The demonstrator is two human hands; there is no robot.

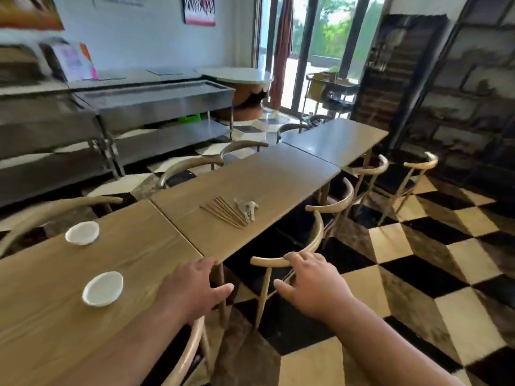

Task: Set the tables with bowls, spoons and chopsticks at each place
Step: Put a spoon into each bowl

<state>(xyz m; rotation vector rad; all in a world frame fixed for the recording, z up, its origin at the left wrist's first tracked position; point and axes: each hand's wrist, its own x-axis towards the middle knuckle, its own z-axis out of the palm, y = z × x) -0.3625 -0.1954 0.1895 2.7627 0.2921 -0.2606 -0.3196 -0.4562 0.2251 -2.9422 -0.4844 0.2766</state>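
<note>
Left grip: fingers apart, empty, at the near counter corner, I see.
Right grip: apart, fingertips on chair back.
Near bowl, far bowl: on that counter, left.
Chopsticks, spoons: side by side, middle counter.

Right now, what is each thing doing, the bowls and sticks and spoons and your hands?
Far bowl: upright, empty, on the near table.
Near bowl: upright, empty, same table.
Chopsticks: lying loose together on the middle table.
Spoons: heaped beside the chopsticks.
Left hand: open, holds nothing, at the table edge.
Right hand: open, fingers on the chair back.
</note>
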